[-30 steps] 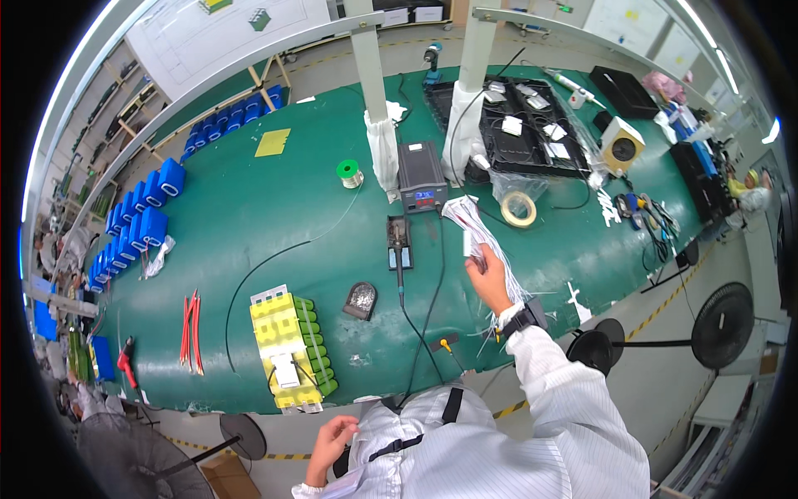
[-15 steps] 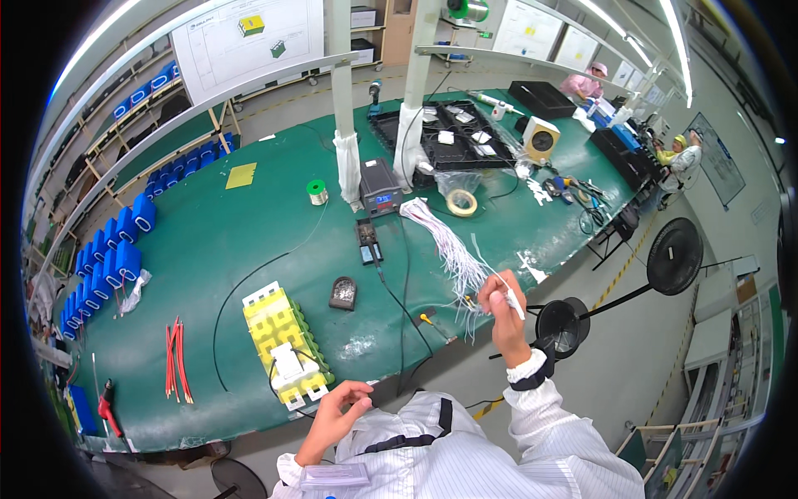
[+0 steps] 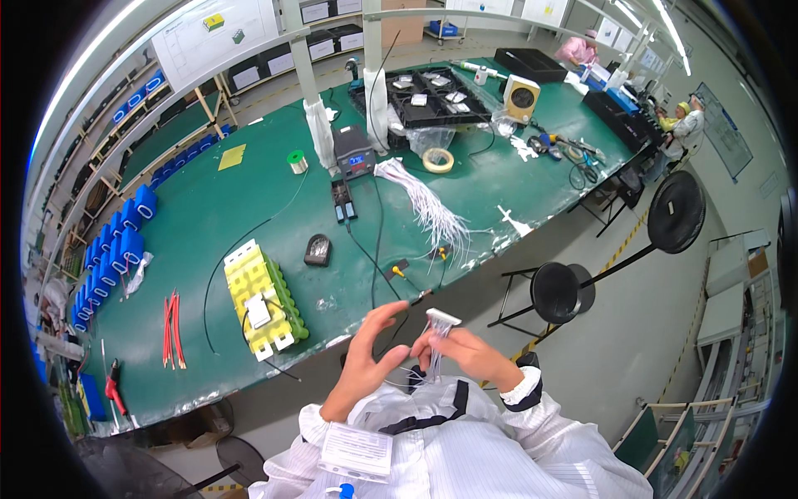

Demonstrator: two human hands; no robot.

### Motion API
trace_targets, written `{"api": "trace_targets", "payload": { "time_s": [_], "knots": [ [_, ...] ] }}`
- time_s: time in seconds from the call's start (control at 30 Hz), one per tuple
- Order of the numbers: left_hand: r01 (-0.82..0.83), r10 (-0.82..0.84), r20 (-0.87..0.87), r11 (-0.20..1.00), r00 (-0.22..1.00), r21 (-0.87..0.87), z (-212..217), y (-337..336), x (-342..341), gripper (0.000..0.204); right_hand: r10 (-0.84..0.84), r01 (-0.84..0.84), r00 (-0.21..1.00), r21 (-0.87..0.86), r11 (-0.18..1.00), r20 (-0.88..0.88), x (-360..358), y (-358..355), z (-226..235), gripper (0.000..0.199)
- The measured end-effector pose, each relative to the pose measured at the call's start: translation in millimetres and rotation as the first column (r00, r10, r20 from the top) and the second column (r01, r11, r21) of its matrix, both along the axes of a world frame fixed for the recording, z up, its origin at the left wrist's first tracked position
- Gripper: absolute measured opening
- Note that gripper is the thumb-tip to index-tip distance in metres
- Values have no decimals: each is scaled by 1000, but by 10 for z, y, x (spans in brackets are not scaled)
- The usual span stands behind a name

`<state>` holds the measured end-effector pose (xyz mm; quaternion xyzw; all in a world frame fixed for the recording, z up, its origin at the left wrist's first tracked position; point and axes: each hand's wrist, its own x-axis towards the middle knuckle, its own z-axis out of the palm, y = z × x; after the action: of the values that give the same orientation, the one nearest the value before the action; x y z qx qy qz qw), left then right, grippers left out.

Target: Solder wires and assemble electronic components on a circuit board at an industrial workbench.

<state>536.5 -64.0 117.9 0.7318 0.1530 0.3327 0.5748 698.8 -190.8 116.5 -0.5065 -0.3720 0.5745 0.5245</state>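
The tabletop [image 3: 187, 241] is finished smooth and glossy; the connector [image 3: 444, 317] is moulded in plastic, the badge [image 3: 356, 454] is faced in shiny plastic, the sleeves [image 3: 544, 428] are sewn of cloth.

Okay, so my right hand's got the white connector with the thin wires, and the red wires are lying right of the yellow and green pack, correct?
Not quite: the red wires lie left of the yellow and green pack, as the head view shows. Your right hand does hold the white connector with the thin wires.
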Motion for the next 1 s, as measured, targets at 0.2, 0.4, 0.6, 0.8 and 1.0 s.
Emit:
{"api": "trace_targets", "payload": {
  "time_s": [0.2,0.4,0.6,0.8,1.0],
  "knots": [
    [148,-191,-62,894,980,-424,-216,-258,-46,18,126,-103,901,-78,992,414,-196,-190,-96,22],
    [127,-226,-162,876,961,-466,-291,-213,-183,11,-223,143,864,206,968,451,-243,-339,-250,15],
    [301,-430,-244,852,869,-429,-157,80,-358,17,-168,110,937,196,974,308,-288,-244,-296,13],
    [171,-267,-192,898,944,-405,136,-87,-267,17,-274,254,957,193,948,89,-352,-32,-30,12],
    [57,-32,-420,997,907,46,621,27,-183,10,-338,151,859,441,885,385,-37,167,251,12]
  ]
}}
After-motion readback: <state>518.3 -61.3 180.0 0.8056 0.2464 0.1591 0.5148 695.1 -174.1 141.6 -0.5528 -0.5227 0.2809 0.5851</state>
